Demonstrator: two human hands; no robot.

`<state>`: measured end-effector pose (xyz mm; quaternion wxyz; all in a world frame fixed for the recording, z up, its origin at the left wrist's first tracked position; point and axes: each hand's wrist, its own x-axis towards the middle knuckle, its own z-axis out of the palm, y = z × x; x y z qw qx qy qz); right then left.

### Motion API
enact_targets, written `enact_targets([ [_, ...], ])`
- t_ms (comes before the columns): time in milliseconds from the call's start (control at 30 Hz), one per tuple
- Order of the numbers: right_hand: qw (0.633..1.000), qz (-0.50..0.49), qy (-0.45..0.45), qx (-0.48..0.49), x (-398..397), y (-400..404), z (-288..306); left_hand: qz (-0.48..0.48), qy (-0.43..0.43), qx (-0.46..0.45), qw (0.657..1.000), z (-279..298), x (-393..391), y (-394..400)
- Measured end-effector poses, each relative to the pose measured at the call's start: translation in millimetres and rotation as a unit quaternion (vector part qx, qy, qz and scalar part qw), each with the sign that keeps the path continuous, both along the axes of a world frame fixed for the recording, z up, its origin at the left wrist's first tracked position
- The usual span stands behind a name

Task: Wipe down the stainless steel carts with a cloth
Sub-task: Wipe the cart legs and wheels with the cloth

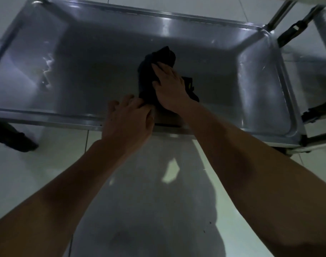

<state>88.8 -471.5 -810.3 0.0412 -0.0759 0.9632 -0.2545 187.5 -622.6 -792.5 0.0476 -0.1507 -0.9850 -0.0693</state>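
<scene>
A stainless steel cart shelf (95, 71) with a raised rim fills the upper part of the head view. A dark crumpled cloth (149, 75) lies on the shelf near its front edge. My right hand (171, 88) lies flat on the cloth with fingers stretched out, pressing it onto the steel. My left hand (127, 115) is at the shelf's front rim, fingers curled, pinching the cloth's near corner. Part of the cloth is hidden under both hands.
A second steel cart (325, 34) stands at the right, with upright posts (280, 13) between the two. Black caster wheels show at the left (15, 140) and right (317, 112). Pale tiled floor (47, 164) lies below, with my shadow on it.
</scene>
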Motion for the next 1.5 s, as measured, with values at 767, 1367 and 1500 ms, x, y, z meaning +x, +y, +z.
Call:
enact_targets([
  [767,0.946,-0.296,0.008,0.13,39.4,275.7,8.1,-0.092,-0.038,0.009,0.995,-8.0,4.8,138.9],
  [1367,0.969,-0.185,-0.003,0.167,153.6,168.4,23.5,-0.196,-0.021,-0.008,0.98,8.1,16.0,70.0],
  [1500,0.976,-0.124,0.0,0.179,142.3,111.8,20.1,-0.206,-0.005,-0.024,0.978,15.4,24.9,-15.2],
])
